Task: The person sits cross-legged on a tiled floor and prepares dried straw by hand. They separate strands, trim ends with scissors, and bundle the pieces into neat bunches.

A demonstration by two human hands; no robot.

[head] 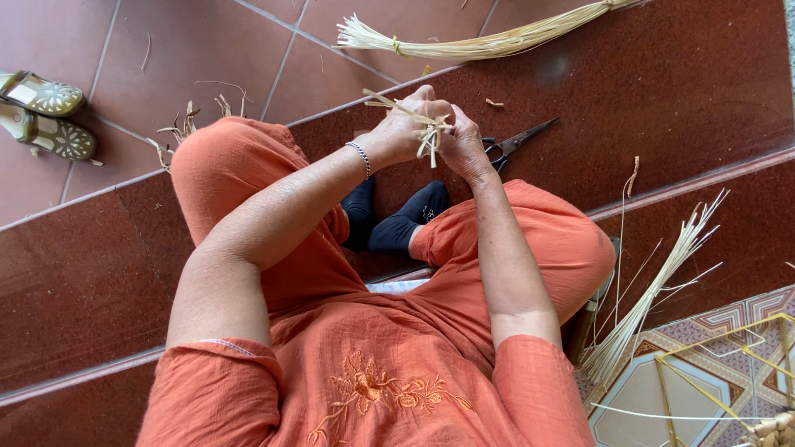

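Both hands meet just in front of the scissors point(515, 142), which lie on the dark red step: the left hand point(406, 124) and the right hand point(462, 142) each keep a closed grip on a small knot of pale straw strips point(426, 126) (its loose ends hang down between them). Beyond the scissors lies a tied straw bundle point(480, 43), and well to their left a pair of sandals point(45, 116) sits on the floor tiles.

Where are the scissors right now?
In the head view the scissors lie on the dark red floor just beyond the right hand, partly hidden by it, blades pointing away to the right, below the tied bundle of pale strips.
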